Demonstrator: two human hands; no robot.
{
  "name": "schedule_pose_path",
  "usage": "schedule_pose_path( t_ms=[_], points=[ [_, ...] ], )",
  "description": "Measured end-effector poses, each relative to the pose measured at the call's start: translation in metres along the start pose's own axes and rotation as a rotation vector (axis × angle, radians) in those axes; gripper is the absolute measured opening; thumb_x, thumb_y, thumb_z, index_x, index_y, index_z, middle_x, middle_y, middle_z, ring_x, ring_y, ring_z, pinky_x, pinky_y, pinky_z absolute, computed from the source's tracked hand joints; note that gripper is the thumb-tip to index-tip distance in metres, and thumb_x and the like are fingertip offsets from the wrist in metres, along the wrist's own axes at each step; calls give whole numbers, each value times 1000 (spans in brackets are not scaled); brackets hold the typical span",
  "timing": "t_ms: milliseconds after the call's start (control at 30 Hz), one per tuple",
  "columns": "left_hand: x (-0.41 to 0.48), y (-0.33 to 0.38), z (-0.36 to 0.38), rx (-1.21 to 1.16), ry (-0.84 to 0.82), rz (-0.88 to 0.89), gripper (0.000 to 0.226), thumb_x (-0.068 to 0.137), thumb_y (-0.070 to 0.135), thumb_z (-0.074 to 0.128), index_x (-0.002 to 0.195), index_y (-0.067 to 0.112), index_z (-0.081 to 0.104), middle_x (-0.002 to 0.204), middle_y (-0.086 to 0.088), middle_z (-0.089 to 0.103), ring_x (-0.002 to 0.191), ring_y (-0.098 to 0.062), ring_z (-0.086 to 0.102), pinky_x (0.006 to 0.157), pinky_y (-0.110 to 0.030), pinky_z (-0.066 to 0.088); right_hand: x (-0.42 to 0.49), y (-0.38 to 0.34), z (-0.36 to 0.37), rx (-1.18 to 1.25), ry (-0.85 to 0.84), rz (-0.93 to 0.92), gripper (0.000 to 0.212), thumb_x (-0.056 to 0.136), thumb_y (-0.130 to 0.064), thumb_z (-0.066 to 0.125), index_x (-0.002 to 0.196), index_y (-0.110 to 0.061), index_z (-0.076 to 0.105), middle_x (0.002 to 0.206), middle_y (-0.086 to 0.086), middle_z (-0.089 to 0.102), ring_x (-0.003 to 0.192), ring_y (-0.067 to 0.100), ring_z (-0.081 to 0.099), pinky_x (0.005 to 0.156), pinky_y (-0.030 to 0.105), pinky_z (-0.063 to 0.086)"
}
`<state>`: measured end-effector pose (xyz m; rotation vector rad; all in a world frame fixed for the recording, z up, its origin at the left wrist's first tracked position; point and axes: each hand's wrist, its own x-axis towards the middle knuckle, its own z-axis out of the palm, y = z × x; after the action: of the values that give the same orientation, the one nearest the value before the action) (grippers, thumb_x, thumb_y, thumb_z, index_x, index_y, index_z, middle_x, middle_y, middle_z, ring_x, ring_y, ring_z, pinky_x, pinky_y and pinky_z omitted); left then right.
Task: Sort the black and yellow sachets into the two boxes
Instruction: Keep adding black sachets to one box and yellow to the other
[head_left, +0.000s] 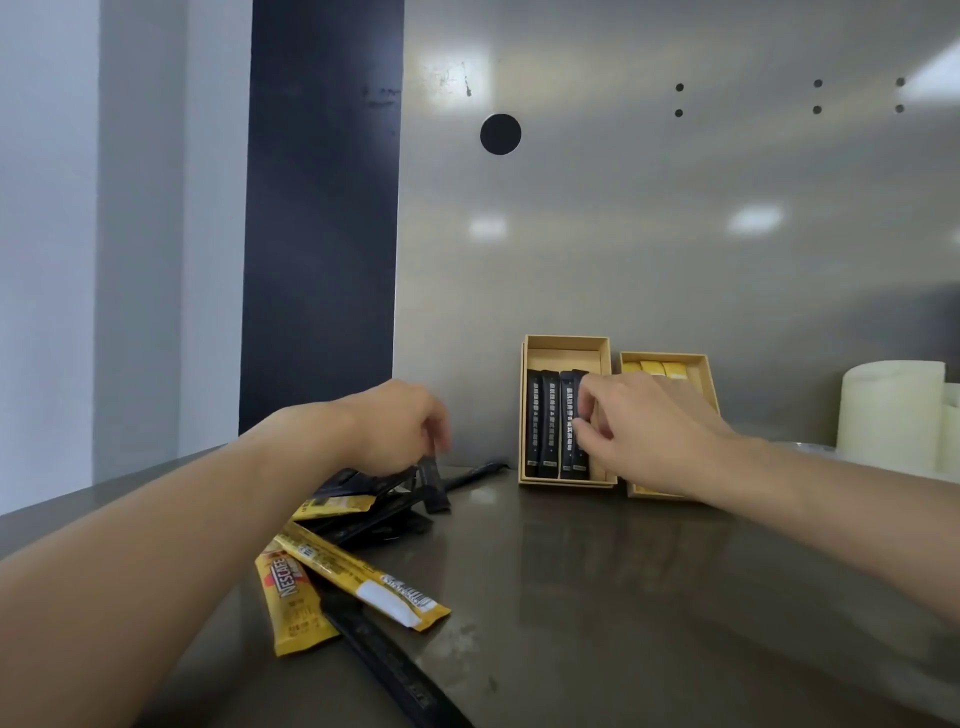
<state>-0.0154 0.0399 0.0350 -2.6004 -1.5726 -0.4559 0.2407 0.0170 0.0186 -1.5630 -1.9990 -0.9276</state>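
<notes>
Over left box, right hand (sachet, seemingly)

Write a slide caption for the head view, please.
Right hand pinches a black sachet in the left box; left hand pinches a second sachet above the pile.

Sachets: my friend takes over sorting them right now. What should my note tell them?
Left hand pinches a black sachet above the pile.
Right hand pinches the rightmost black one in the left box.
Done: four black in the left box, counting that one; yellow sachets in the right box.
Left: the mixed black and yellow pile on the table.
</notes>
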Motion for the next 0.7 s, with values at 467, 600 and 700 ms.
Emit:
schedule_pose_path(
  t_ms=[467, 600, 700],
  points=[
    [13, 18, 38, 153, -35, -252, 47, 92, 54, 58, 122, 19, 55, 122, -4, 63, 109, -25, 61, 92, -36, 50, -61, 2, -9, 207, -237, -135, 22, 96, -52, 45, 89, -32, 47, 67, -10, 55, 65, 6, 54, 59, 29, 45],
    [14, 19, 39, 99, -24, -289, 52, 91, 42, 62, 134, 14, 49, 132, -7, 58, 118, -29, 57, 101, -39, 49, -65, 1, -4, 291, -199, -118, 25, 99, -55, 44, 86, -33, 47, 64, -11, 53, 62, 6, 53, 54, 23, 37],
    [13, 18, 38, 124, -26, -269, 46, 95, 41, 55, 132, 14, 51, 126, -6, 62, 118, -28, 57, 102, -41, 48, -66, 5, -4, 331, -194, -99, 22, 100, -51, 46, 85, -34, 47, 62, -10, 55, 61, 7, 54, 55, 22, 36]
  ],
)
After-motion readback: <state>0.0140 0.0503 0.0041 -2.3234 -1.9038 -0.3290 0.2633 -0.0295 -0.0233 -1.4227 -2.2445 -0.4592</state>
